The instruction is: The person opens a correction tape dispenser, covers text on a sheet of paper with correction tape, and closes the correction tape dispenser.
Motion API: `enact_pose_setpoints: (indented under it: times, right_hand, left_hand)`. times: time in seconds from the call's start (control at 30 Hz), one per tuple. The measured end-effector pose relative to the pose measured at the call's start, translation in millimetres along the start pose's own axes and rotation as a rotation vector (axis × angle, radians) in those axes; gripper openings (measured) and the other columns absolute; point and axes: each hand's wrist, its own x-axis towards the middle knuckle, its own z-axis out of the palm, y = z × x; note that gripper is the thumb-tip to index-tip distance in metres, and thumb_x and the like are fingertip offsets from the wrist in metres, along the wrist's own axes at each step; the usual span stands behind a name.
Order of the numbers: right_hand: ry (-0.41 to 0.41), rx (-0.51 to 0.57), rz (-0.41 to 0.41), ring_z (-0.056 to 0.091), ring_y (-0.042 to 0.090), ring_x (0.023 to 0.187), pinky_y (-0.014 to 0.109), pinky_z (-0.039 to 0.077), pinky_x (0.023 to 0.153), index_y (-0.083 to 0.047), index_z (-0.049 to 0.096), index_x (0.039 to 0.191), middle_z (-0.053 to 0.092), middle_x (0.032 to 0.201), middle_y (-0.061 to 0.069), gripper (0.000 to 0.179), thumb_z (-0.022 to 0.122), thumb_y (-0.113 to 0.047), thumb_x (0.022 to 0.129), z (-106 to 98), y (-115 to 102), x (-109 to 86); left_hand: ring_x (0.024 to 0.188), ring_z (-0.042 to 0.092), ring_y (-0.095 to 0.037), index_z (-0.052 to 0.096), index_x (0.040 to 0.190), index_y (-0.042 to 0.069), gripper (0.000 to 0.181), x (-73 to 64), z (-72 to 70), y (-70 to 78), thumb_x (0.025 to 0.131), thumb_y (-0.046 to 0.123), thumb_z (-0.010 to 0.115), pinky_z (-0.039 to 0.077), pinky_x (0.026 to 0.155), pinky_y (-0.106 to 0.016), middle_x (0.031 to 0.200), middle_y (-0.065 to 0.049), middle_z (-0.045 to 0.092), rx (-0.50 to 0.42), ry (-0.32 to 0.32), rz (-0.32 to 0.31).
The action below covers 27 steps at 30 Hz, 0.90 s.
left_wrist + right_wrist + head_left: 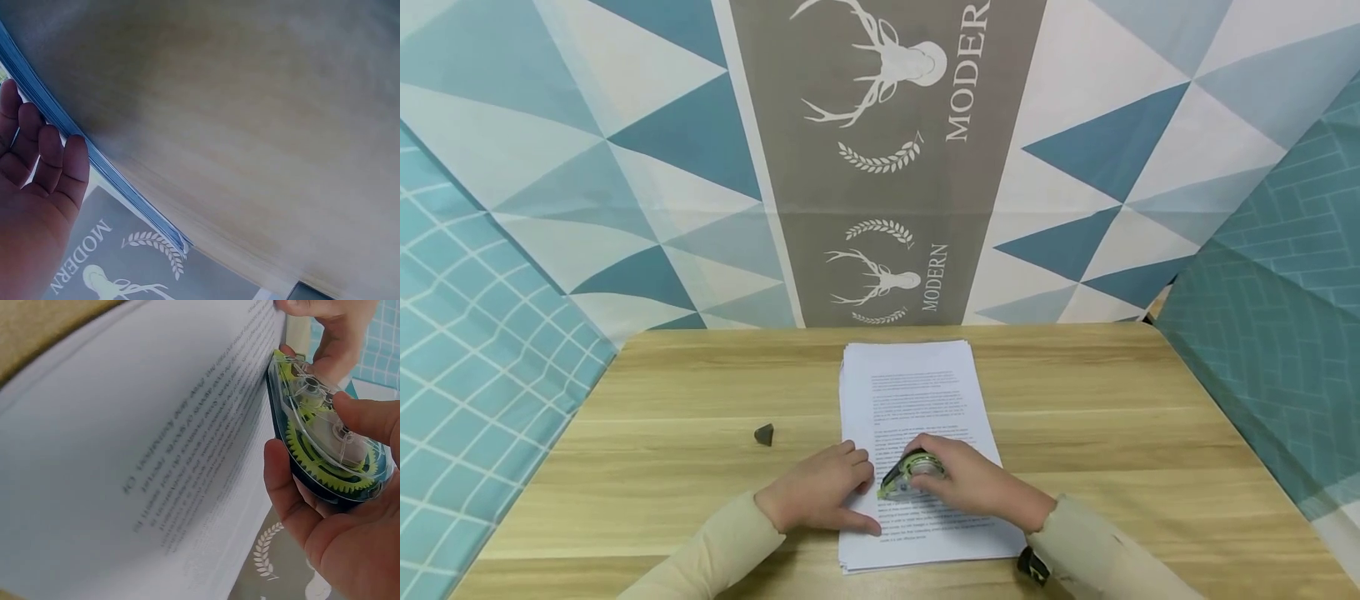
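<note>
A stack of printed paper (pixel 917 367) lies on the wooden table. My right hand (pixel 966 479) grips a correction tape dispenser (pixel 901 478), its lime-green tip right at the left edge of the printed lines. In the right wrist view the dispenser's clear shell (pixel 325 419) shows a lime-green gear wheel, with the thumb on one side and fingers on the other. My left hand (pixel 823 490) rests on the left border of the stack, fingers relaxed, thumb pointing toward the text. The left wrist view has its fingers (pixel 50 150) along the edge of the sheets.
A small dark pointed piece (pixel 763 434) lies on the table (pixel 700 400) left of the stack. A black object (pixel 1033 567) is partly hidden beside the right sleeve. Patterned cloth (pixel 880 167) with triangles and deer heads hangs behind the table.
</note>
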Motion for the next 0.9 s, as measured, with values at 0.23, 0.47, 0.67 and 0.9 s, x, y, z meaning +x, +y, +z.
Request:
enact_pose_setpoints:
  times: [0.23,0.47,0.67,0.9]
  right_hand:
    - [-0.048,-0.116,-0.001,0.056,0.007,0.102,0.033,0.046,0.091,-0.017,0.054,0.114,0.060,0.107,-0.009,0.025,0.060,-0.025,0.090,-4.9,-6.3,4.9]
    - [-0.056,-0.150,0.005,0.056,0.006,0.097,0.032,0.046,0.087,-0.017,0.054,0.112,0.060,0.103,-0.009,0.025,0.060,-0.025,0.090,-9.6,-6.9,3.2]
    - [-0.044,-0.158,0.019,0.057,0.006,0.096,0.034,0.047,0.087,-0.017,0.055,0.110,0.060,0.099,-0.011,0.024,0.061,-0.026,0.089,-12.4,-2.5,-0.5]
    - [-0.033,-0.152,0.028,0.054,0.004,0.089,0.030,0.046,0.081,-0.016,0.056,0.110,0.058,0.093,-0.013,0.024,0.062,-0.025,0.089,-16.7,3.3,-6.6]
  left_hand:
    - [0.071,0.034,-0.005,0.048,0.075,0.023,0.048,0.8,-3.4,0.8,0.075,0.071,0.055,0.033,0.065,-0.018,0.074,0.014,0.039,0.012,-0.013,-0.007]
    - [0.073,0.035,-0.006,0.048,0.073,0.023,0.049,3.3,-6.2,2.3,0.076,0.071,0.054,0.033,0.067,-0.020,0.075,0.013,0.040,0.003,-0.083,-0.044]
    - [0.073,0.035,-0.007,0.047,0.072,0.023,0.049,2.9,-5.7,2.3,0.075,0.071,0.055,0.033,0.067,-0.020,0.075,0.013,0.040,0.010,-0.086,-0.044]
    - [0.073,0.035,-0.007,0.047,0.072,0.022,0.049,1.9,-5.8,3.0,0.075,0.070,0.055,0.033,0.067,-0.020,0.075,0.012,0.040,-0.002,-0.092,-0.047]
